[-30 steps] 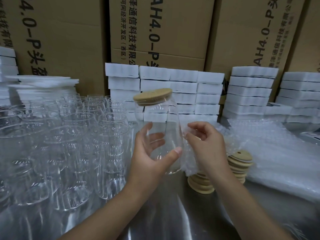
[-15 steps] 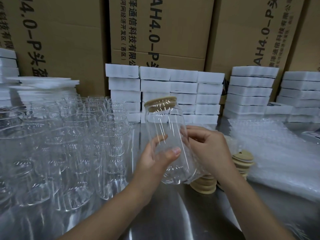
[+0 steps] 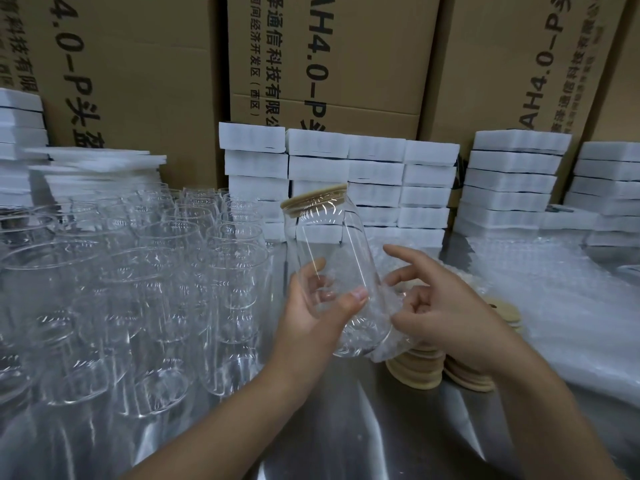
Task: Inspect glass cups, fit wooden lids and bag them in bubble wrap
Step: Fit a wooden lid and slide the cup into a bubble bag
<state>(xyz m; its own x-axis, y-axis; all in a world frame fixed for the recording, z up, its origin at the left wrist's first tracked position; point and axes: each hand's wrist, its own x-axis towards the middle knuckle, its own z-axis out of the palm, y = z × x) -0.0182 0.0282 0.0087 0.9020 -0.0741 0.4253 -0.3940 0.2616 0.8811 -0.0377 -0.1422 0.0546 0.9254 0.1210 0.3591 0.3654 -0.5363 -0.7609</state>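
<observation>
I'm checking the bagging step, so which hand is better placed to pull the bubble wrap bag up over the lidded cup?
Right. The right hand is at the bubble wrap bag by the cup's base, while the left hand has the lidded glass cup in its grip.

Clear glass cup (image 3: 332, 271), wooden lid (image 3: 313, 197) seated on its mouth, tilted with lid end up and away, held in left hand (image 3: 311, 317). Its base sits in the open bubble wrap bag (image 3: 384, 344), pinched by right hand (image 3: 450, 317). Lidless cups (image 3: 138, 271) upright at left; lid stacks (image 3: 415, 372) and bubble wrap pile (image 3: 554, 306) at right.
</observation>
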